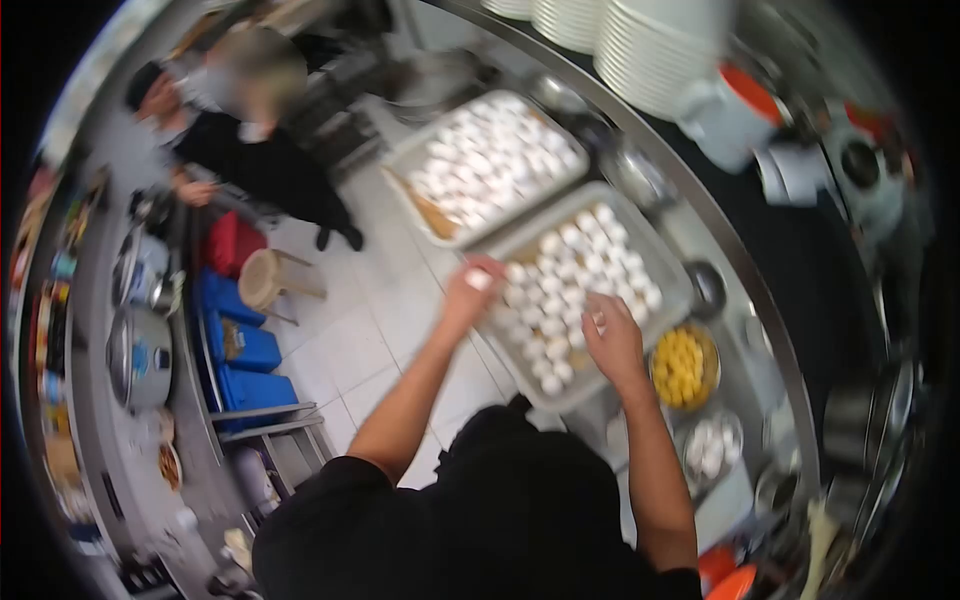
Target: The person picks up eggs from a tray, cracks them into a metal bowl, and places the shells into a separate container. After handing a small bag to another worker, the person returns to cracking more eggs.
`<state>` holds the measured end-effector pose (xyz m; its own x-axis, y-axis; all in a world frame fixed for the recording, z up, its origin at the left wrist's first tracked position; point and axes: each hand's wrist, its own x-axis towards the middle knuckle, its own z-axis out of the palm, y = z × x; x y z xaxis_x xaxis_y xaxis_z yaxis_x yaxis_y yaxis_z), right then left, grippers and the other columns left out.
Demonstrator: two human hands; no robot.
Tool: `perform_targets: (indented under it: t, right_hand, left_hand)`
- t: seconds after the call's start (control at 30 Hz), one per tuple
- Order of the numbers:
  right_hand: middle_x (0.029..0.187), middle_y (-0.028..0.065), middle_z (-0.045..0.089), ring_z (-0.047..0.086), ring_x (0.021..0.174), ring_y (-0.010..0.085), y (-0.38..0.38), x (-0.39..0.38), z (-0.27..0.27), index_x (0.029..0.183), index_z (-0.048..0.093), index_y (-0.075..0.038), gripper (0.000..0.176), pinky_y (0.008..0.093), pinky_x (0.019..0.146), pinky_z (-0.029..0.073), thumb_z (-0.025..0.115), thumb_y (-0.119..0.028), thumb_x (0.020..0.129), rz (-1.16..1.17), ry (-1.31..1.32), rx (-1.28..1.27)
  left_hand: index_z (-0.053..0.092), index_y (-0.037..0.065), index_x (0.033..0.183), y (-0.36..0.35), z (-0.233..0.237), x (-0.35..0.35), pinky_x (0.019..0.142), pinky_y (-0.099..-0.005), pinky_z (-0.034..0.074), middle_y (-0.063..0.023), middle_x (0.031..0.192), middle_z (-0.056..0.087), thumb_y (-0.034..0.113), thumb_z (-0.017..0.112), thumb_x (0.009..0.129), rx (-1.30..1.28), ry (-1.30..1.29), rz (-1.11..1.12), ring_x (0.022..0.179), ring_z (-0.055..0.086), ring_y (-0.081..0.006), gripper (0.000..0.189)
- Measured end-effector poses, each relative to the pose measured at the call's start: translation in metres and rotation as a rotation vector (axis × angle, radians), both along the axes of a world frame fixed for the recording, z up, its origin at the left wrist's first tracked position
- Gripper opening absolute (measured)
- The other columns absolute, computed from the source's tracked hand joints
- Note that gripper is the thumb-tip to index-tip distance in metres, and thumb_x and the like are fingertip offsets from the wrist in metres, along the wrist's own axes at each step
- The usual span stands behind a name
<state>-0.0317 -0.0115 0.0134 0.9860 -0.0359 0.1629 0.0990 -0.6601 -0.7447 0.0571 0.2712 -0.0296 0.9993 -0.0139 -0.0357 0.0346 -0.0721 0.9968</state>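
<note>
My left hand [475,290] is closed around a white, egg-sized round piece [480,278] at the left rim of the nearer tray. This grey tray [552,400] carries many similar white round pieces [565,268], spread loosely. Over the tray's near right part is my right hand [614,338], its fingers curled in close above the pieces. Whether something sits between those fingers is hard to make out. Beside my right wrist stands a bowl of yellow lumps [684,368]. Another bowl, with white pieces [712,446], is by my right forearm.
A second tray of white pieces [495,160] adjoins the first. Stacked white plates [650,60] and a white jug [735,115] line the right shelf. A person [250,150] in dark clothes stands far left, near a beige stool [268,280] and blue bins [250,345].
</note>
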Motion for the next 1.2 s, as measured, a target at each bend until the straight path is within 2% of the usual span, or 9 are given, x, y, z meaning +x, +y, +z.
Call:
perform_targets:
  t: [0.03, 0.07, 0.2, 0.6, 0.8, 0.9, 1.0, 1.1, 1.2]
  right_hand:
    - [0.12, 0.0148, 0.068, 0.071, 0.085, 0.03, 0.007, 0.024, -0.011, 0.135, 0.065, -0.007, 0.04, 0.0423, 0.079, 0.058, 0.072, -0.018, 0.097, 0.033, 0.006, 0.02]
    - [0.131, 0.0186, 0.064, 0.072, 0.097, 0.035, 0.012, 0.048, -0.021, 0.145, 0.058, -0.005, 0.052, 0.0465, 0.087, 0.059, 0.072, -0.022, 0.097, 0.051, 0.056, -0.044]
    - [0.137, 0.0252, 0.06, 0.069, 0.115, 0.0437, 0.032, 0.124, -0.061, 0.152, 0.049, -0.002, 0.062, 0.0509, 0.098, 0.058, 0.071, -0.023, 0.097, 0.067, 0.03, -0.026]
    - [0.125, 0.0169, 0.063, 0.069, 0.113, 0.0387, 0.072, 0.145, -0.063, 0.123, 0.067, -0.004, 0.046, 0.0492, 0.089, 0.061, 0.083, -0.029, 0.088, -0.03, 0.086, -0.476]
    - [0.133, 0.0169, 0.063, 0.07, 0.11, 0.0336, 0.053, 0.107, -0.046, 0.135, 0.064, -0.005, 0.046, 0.0431, 0.088, 0.061, 0.071, -0.009, 0.09, -0.034, -0.038, 0.112]
    - [0.132, 0.0108, 0.064, 0.069, 0.097, 0.02, 0.029, 0.055, -0.01, 0.145, 0.058, -0.005, 0.049, 0.034, 0.084, 0.06, 0.061, -0.001, 0.096, -0.109, 0.239, 0.888]
    - [0.128, 0.0069, 0.065, 0.066, 0.096, 0.0127, -0.004, 0.003, 0.012, 0.15, 0.055, -0.007, 0.048, 0.0282, 0.082, 0.058, 0.059, -0.001, 0.102, -0.269, 0.28, 1.213]
    - [0.123, 0.0064, 0.067, 0.065, 0.093, 0.0118, -0.035, -0.038, 0.01, 0.151, 0.055, -0.009, 0.047, 0.0275, 0.081, 0.057, 0.06, -0.003, 0.105, -0.368, 0.155, 1.35]
    - [0.125, 0.0054, 0.066, 0.063, 0.091, 0.0107, -0.061, -0.068, 0.015, 0.151, 0.055, -0.007, 0.042, 0.0267, 0.076, 0.056, 0.056, -0.005, 0.109, -0.484, 0.111, 0.962]
  left_hand:
    - [0.075, 0.007, 0.104, -0.016, 0.013, -0.006, 0.08, -0.033, 0.058, -0.0015, 0.096, 0.076, 0.024, 0.083, 0.094, 0.106, 0.149, -0.037, 0.087, 0.069, -0.0144, 0.021]
    - [0.076, 0.006, 0.105, -0.022, -0.016, -0.006, 0.085, -0.0369, 0.058, -0.0083, 0.098, 0.078, 0.029, 0.084, 0.094, 0.207, -0.123, -0.118, 0.09, 0.073, -0.0192, 0.027]
    - [0.076, 0.007, 0.112, -0.053, 0.013, -0.048, 0.087, -0.0415, 0.059, -0.013, 0.106, 0.078, 0.038, 0.083, 0.093, 0.614, -0.159, -0.244, 0.098, 0.076, -0.0314, 0.037]
    - [0.058, 0.005, 0.133, -0.058, 0.018, -0.055, 0.097, -0.0484, 0.056, -0.0196, 0.12, 0.069, 0.026, 0.077, 0.09, 0.686, -0.304, -0.229, 0.113, 0.068, -0.0399, 0.052]
    - [0.046, 0.002, 0.136, -0.051, 0.01, -0.046, 0.099, -0.0476, 0.054, -0.0256, 0.123, 0.061, 0.014, 0.069, 0.089, 0.646, -0.257, -0.235, 0.114, 0.064, -0.0431, 0.053]
    - [0.05, -0.001, 0.136, -0.058, 0.011, -0.048, 0.095, -0.0468, 0.056, -0.0276, 0.124, 0.063, 0.019, 0.072, 0.091, 0.466, -0.216, -0.23, 0.108, 0.068, -0.0433, 0.054]
    - [0.057, 0.002, 0.135, -0.08, 0.053, -0.053, 0.089, -0.0422, 0.058, -0.0214, 0.117, 0.068, 0.02, 0.077, 0.093, 0.327, -0.015, -0.391, 0.1, 0.072, -0.0338, 0.05]
    - [0.064, 0.002, 0.135, -0.114, 0.056, -0.059, 0.084, -0.0397, 0.059, -0.0184, 0.112, 0.072, 0.025, 0.083, 0.091, 0.342, -0.161, -0.514, 0.095, 0.073, -0.0282, 0.052]
    - [0.065, 0.002, 0.137, -0.158, 0.031, -0.061, 0.085, -0.0378, 0.06, -0.0182, 0.112, 0.075, 0.02, 0.083, 0.091, 0.298, -0.311, -0.664, 0.098, 0.074, -0.024, 0.053]
